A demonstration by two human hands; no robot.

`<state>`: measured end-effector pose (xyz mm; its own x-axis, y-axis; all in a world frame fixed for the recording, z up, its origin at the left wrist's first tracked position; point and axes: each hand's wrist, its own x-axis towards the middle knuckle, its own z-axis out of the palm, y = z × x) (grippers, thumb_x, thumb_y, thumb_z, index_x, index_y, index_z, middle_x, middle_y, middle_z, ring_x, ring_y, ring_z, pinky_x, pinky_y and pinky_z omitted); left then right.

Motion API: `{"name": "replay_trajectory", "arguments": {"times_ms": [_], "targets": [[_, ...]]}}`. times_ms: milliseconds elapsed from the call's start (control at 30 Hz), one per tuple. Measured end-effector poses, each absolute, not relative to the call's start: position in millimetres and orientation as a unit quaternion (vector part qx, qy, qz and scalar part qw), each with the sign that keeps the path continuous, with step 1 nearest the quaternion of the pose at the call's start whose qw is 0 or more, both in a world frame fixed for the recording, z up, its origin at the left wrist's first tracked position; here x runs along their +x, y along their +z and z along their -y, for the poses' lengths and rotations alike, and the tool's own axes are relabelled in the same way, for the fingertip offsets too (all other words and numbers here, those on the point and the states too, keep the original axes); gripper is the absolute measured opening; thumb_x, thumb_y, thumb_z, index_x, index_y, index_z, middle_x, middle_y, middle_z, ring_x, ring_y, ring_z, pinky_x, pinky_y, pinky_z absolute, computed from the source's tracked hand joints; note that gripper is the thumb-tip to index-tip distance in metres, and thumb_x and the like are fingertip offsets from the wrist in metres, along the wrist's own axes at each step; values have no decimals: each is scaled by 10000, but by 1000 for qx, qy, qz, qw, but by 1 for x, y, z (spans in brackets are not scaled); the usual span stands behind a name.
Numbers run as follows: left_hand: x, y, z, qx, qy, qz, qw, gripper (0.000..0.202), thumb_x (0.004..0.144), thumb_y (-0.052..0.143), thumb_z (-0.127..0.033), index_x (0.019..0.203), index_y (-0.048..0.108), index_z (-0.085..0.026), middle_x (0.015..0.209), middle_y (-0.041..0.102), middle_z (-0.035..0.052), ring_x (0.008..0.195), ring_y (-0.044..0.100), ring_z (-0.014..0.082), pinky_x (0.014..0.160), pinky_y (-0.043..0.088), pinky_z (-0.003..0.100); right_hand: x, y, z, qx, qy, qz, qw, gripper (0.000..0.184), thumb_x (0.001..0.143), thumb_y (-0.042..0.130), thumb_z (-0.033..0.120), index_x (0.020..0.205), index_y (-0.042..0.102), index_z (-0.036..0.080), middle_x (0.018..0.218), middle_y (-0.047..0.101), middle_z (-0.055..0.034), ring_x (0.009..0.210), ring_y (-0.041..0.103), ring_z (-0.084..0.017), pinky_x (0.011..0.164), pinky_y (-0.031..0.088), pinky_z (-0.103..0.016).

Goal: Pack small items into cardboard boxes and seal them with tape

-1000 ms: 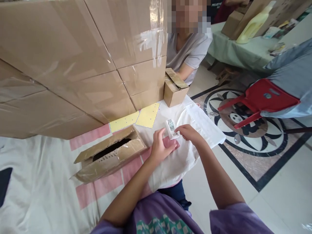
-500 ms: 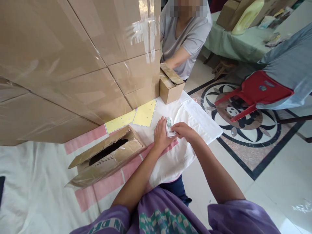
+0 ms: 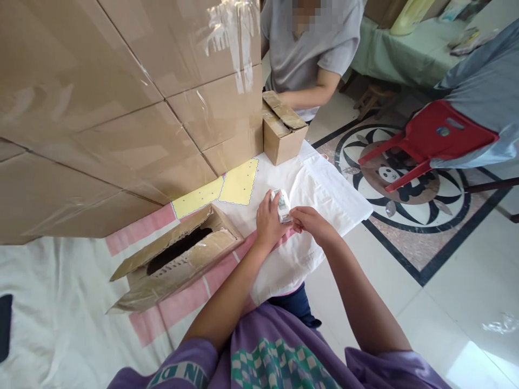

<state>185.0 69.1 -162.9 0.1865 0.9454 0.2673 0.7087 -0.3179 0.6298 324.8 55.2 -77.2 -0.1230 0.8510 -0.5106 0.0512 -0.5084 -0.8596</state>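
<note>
My left hand (image 3: 269,220) is wrapped around a small white object with rounded corners (image 3: 284,212), holding it just above the cloth-covered table (image 3: 308,189). Its upper face carries a greyish-green patch; I cannot make out what kind of thing it is. My right hand (image 3: 311,222) is closed close to the object's lower right edge, thumb and fingers pinched together. Whether those fingers grip anything small is hidden. Left of my hands lies a long cardboard box (image 3: 188,259) with torn flaps and a dark opening.
Tall stacked cartons (image 3: 133,119) wall off the far left. A smaller cardboard box (image 3: 284,132) stands at the table's far end, beside a person in a grey shirt (image 3: 308,59). Yellow dotted paper pieces (image 3: 239,183) lie near the cartons. A red chair (image 3: 438,135) stands right.
My right hand has drawn slightly off the white object's face to its lower edge, fingers curling. The person opposite has shifted an arm. The view has moved a little.
</note>
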Motion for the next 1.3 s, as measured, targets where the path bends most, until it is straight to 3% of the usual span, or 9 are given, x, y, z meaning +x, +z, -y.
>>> {"name": "replay_trajectory", "arguments": {"times_ms": [300,733,1300], "targets": [[184,-160,-67,745,334,-549,181,728,787,718,-292,1439,404,-210,1595,329,165,1405,425,336,1108,403,473,311,-92,-36,-659,556,396,317,188,790,547,316,647,508,201,527,494,39,534,439,-116,550,338,-259],[186,-163,-69,738,334,-557,181,740,767,741,-285,1424,409,-215,1587,350,166,1400,430,334,1111,404,469,305,-116,-27,-683,496,425,327,228,796,499,394,679,517,199,571,518,39,579,478,-129,582,360,-268],[182,-166,-69,745,333,-546,192,753,769,739,-262,1444,410,-211,1606,322,164,1401,427,336,1115,400,476,307,-122,-34,-704,476,447,278,155,858,509,225,705,496,199,628,562,28,636,506,-139,588,324,-259]]}}
